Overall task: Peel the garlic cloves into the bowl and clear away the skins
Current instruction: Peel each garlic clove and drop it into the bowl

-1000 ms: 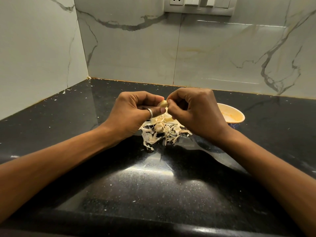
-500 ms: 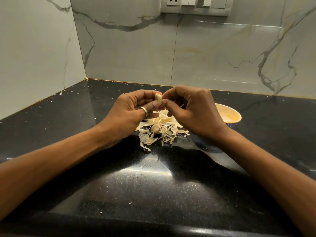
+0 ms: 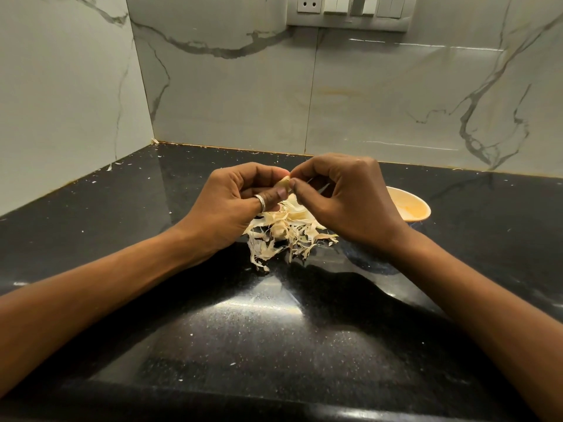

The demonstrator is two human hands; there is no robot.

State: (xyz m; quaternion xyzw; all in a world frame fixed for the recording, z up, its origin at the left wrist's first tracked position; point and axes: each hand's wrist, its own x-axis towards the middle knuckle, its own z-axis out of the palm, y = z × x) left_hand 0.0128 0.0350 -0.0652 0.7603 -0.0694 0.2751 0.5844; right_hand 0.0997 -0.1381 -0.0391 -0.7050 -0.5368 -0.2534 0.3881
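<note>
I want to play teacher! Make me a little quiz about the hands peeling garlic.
1. True or false: the left hand and the right hand both pinch one garlic clove.
2. Fill the gap: the orange bowl stands to the ____ of the pile of skins.
3. Where does the pile lie? A in the bowl; B on the black counter; C on the wall.
Key: 1 true; 2 right; 3 B.
</note>
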